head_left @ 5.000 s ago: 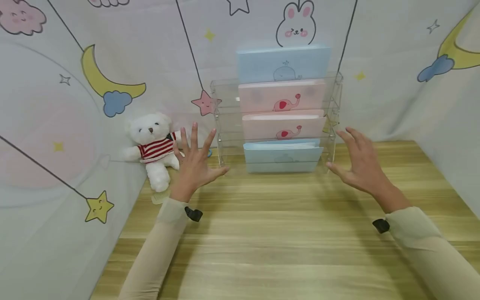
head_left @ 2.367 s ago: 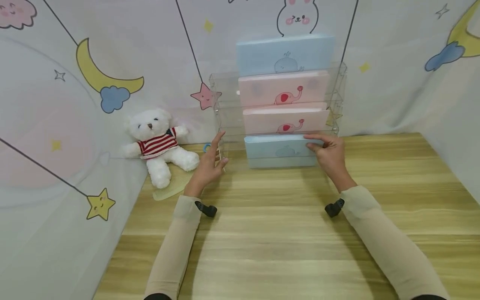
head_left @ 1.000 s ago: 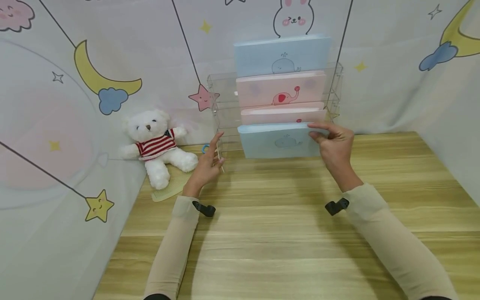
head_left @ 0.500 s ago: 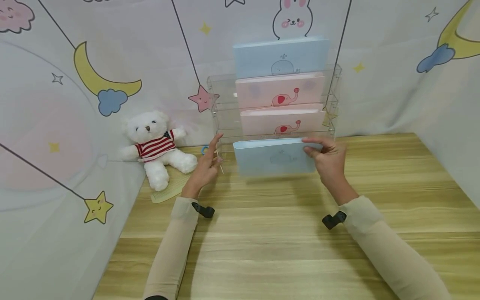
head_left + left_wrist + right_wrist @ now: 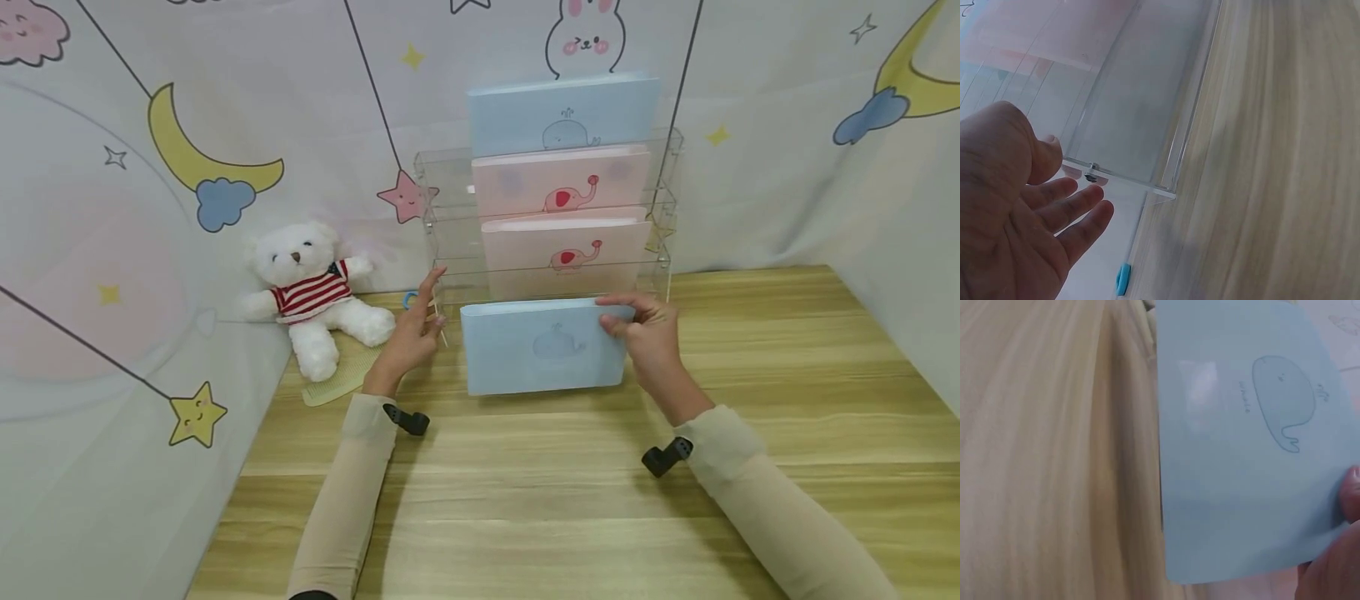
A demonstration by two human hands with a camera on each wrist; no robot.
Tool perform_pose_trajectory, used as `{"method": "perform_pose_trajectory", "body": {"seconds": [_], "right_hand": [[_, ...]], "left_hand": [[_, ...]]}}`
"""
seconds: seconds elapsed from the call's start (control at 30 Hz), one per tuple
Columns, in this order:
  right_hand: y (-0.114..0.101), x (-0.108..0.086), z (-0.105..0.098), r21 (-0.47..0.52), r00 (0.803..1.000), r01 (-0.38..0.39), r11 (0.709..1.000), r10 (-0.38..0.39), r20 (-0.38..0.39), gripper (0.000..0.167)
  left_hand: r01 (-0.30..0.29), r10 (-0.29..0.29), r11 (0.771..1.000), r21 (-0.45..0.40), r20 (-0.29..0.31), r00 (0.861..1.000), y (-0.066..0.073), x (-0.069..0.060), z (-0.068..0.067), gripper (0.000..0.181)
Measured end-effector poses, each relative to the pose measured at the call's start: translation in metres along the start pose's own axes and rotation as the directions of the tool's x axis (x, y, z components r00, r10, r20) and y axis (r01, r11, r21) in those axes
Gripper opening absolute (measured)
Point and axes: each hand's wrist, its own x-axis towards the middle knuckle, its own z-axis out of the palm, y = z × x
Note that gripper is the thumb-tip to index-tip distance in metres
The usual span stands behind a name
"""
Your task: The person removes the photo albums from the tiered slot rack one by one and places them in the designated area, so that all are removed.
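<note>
My right hand [image 5: 651, 343] pinches the upper right corner of a light blue whale folder [image 5: 510, 354], which stands upright in front of the clear rack. In the right wrist view the folder [image 5: 1229, 487] shows its whale drawing, with the thumb [image 5: 1350, 494] on its face. My left hand [image 5: 408, 337] is at the left side of the clear acrylic rack [image 5: 457, 237]. In the left wrist view that hand [image 5: 1029, 212] has its thumb and fingers around the rack's side edge [image 5: 1129, 178]. Two pink elephant folders [image 5: 525, 179] and another blue whale folder [image 5: 510, 121] stand in the rack's tiers.
A white teddy bear [image 5: 318, 287] in a striped shirt sits left of the rack, by a pale comb [image 5: 341, 379]. A small blue ring-shaped item [image 5: 409, 300] lies behind my left hand. A patterned cloth [image 5: 330, 100] hangs behind the wooden table [image 5: 525, 500].
The front blue folder has risen, come forward out of the rack's lowest tier and moved down, held by my right hand. My left hand has stayed at the rack's side.
</note>
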Motion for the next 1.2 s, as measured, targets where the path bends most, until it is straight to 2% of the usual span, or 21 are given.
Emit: {"method": "perform_pose_trajectory", "body": {"seconds": [0.17, 0.27, 0.4, 0.6, 0.83, 1.2], "right_hand": [[0.005, -0.002, 0.001, -0.013, 0.993, -0.103, 0.995, 0.104, 0.049, 0.048], [0.006, -0.003, 0.002, -0.005, 0.975, -0.205, 0.979, 0.205, 0.09, 0.051], [0.008, -0.006, 0.006, 0.021, 0.952, -0.282, 0.959, 0.277, 0.134, 0.055], [0.016, -0.009, 0.014, 0.008, 0.928, -0.338, 0.941, 0.332, 0.169, 0.05], [0.028, -0.007, 0.021, -0.063, 0.902, -0.392, 0.918, 0.397, 0.171, 0.03], [0.034, 0.007, 0.029, -0.176, 0.866, -0.449, 0.876, 0.475, 0.155, 0.033]], "left_hand": [[-0.004, 0.004, 1.0, 0.006, -0.007, 1.0, -0.001, 0.001, 0.0, 0.089], [-0.004, 0.004, 1.0, 0.008, -0.009, 1.0, -0.001, 0.001, 0.0, 0.089], [-0.006, 0.006, 1.0, 0.015, -0.014, 1.0, -0.002, 0.002, -0.001, 0.089], [-0.012, 0.013, 1.0, 0.019, -0.019, 1.0, -0.003, 0.002, -0.001, 0.09], [-0.002, 0.002, 1.0, 0.02, -0.011, 1.0, -0.003, 0.001, 0.0, 0.09], [0.001, -0.001, 1.0, 0.001, -0.015, 1.0, -0.001, 0.002, 0.001, 0.09]]}}
